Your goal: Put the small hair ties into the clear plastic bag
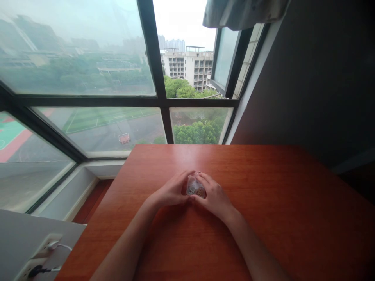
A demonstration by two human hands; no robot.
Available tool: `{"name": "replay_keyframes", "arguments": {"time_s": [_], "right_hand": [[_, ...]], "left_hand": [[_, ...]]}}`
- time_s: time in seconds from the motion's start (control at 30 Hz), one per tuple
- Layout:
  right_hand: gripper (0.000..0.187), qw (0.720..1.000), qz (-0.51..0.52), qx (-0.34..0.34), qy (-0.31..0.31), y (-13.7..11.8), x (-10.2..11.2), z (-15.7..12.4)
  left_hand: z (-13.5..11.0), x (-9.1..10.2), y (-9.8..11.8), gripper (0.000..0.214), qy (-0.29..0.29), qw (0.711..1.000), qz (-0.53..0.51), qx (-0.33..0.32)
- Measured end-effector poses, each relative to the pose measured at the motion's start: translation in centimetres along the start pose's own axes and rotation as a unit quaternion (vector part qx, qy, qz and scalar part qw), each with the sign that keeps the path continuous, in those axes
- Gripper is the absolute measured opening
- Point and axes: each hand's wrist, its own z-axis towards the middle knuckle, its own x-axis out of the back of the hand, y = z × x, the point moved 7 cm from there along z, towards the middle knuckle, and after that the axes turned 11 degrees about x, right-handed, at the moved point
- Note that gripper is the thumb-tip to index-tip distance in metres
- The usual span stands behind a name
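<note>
A small clear plastic box (195,187) rests at the middle of the reddish-brown wooden table (278,195). Small ring-like pieces, some silvery and some golden, show through it; they are too small to name. My left hand (173,190) curves around the box's left side, its fingers at the far edge and its thumb at the near edge. From the right, my right hand (216,195) wraps the other side in the same way. Both thumbs meet near the front of the box. A ring-shaped glint (199,173) shows by the right fingertips.
Large framed windows (162,102) rise behind the table, with one pane swung outward at the right. A grey curtain (243,13) hangs at the top. Wall sockets (43,249) with plugs and cords sit low at the left, beyond the table's left edge. A dark wall stands at the right.
</note>
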Motion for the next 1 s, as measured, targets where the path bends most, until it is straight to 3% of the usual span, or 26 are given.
{"name": "replay_keyframes", "arguments": {"time_s": [0.37,0.7,1.0], "right_hand": [[0.058,0.997,-0.047,0.056,-0.019,0.3,-0.5,0.4],[0.066,0.998,0.001,0.053,-0.019,0.4,0.1,0.4],[0.047,0.998,0.042,0.05,-0.023,1.1,0.6,0.4]], "left_hand": [[0.5,-0.5,-0.4,0.086,0.005,0.999,0.039,-0.003],[0.7,-0.7,-0.6,0.091,0.004,0.998,0.055,0.001],[0.8,-0.9,-1.1,0.095,-0.002,0.998,0.057,-0.001]]}}
